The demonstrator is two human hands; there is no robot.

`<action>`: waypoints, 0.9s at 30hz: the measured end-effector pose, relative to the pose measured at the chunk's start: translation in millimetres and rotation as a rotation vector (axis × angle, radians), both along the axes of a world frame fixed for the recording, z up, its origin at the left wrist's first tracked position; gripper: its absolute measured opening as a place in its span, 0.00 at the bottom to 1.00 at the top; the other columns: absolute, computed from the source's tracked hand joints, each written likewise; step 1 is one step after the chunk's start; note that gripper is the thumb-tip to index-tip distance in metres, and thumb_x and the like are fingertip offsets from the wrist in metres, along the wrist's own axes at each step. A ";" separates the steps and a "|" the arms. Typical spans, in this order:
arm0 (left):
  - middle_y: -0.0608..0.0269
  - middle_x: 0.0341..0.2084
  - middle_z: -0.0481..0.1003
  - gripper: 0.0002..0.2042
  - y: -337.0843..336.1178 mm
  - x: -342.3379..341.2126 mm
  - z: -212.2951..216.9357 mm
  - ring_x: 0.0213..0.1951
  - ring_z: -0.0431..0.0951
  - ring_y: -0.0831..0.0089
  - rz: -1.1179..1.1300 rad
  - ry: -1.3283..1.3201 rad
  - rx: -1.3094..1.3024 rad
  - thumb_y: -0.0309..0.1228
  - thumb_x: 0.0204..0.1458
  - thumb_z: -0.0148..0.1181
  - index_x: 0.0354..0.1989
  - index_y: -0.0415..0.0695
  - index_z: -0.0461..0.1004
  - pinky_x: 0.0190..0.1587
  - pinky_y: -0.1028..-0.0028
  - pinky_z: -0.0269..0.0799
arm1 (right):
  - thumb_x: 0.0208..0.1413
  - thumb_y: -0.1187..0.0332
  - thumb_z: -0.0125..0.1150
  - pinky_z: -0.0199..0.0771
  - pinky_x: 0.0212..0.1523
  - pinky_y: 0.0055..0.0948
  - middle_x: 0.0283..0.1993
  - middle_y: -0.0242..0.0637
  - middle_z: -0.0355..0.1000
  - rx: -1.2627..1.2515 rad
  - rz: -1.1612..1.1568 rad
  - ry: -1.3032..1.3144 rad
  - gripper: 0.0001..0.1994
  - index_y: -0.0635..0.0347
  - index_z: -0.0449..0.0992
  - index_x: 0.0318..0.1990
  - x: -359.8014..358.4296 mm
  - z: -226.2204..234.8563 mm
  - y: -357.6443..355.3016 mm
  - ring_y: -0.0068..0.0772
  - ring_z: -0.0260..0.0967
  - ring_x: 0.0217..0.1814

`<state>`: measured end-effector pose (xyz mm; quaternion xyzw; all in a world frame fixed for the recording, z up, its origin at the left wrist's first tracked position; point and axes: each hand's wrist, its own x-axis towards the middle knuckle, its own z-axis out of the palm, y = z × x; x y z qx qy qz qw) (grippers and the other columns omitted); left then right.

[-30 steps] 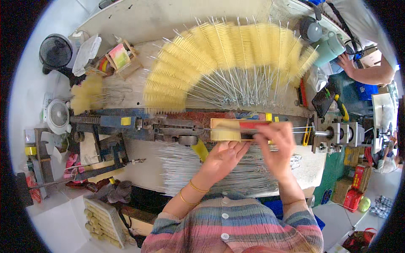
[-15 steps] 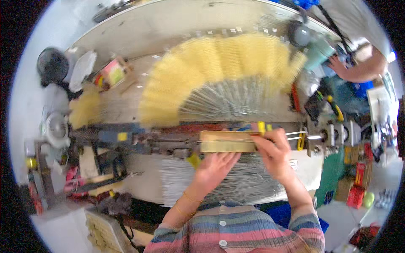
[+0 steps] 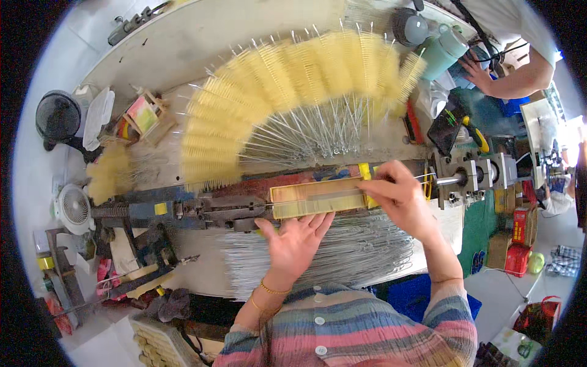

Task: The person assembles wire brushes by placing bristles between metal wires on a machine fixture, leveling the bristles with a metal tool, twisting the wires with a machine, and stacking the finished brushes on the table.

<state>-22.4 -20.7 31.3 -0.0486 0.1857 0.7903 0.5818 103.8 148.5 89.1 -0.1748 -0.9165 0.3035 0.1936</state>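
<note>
A long shallow tray [image 3: 324, 207] with a yellowish lining lies along the machine bar in front of me. My left hand [image 3: 295, 244] is palm up with its fingers stretched out, their tips at the tray's near edge. My right hand [image 3: 400, 197] is over the tray's right end with fingers pinched together, and a thin wire [image 3: 427, 176] comes out beyond it toward the spindle [image 3: 451, 180]. What lies inside the pinch is mostly hidden. To the tray's left is a dark metal clamp [image 3: 232, 210]. A bundle of wires [image 3: 342, 251] lies under and behind my hands.
Beyond the bar, yellow bristle brushes [image 3: 275, 73] with twisted wire stems are fanned in an arc. A small fan [image 3: 74, 207] stands left. On the right are a black device [image 3: 446, 125], yellow-handled pliers [image 3: 477, 136], a green bottle [image 3: 441, 54] and another person's arm [image 3: 520, 78].
The tray and my left hand sit slightly farther left in the picture. My left hand's fingers are more spread, and the thumb is out. My right hand stays at the tray's right end.
</note>
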 end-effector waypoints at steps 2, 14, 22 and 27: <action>0.52 0.63 0.46 0.51 -0.6 0.2 -1.1 0.64 0.46 0.56 0.029 0.051 0.005 0.74 0.37 0.30 0.64 0.47 0.42 0.66 0.58 0.36 | 0.40 0.81 0.60 0.64 0.30 0.27 0.29 0.37 0.63 0.025 0.007 0.030 0.13 0.57 0.78 0.36 -9.8 2.4 -8.5 0.34 0.63 0.31; 0.54 0.63 0.44 0.49 -2.1 0.5 7.7 0.63 0.47 0.59 -0.017 0.089 0.100 0.70 0.41 0.34 0.64 0.42 0.39 0.65 0.60 0.41 | 0.34 0.82 0.59 0.66 0.36 0.32 0.35 0.40 0.65 0.130 0.088 0.092 0.18 0.57 0.76 0.37 -17.9 -6.9 -19.3 0.40 0.63 0.36; 0.51 0.60 0.53 0.44 -10.0 0.7 -7.2 0.61 0.53 0.57 0.037 0.049 0.126 0.65 0.47 0.36 0.63 0.42 0.43 0.65 0.58 0.42 | 0.27 0.77 0.59 0.64 0.35 0.34 0.34 0.33 0.65 0.271 0.121 0.066 0.24 0.53 0.76 0.41 10.9 -5.5 -39.9 0.35 0.63 0.35; 0.53 0.58 0.57 0.34 -0.5 1.0 -0.6 0.59 0.58 0.55 0.070 0.263 0.060 0.55 0.55 0.36 0.63 0.45 0.44 0.62 0.55 0.49 | 0.32 0.85 0.58 0.66 0.27 0.29 0.30 0.36 0.70 0.327 0.007 0.152 0.21 0.62 0.74 0.40 28.3 4.1 -46.9 0.36 0.68 0.29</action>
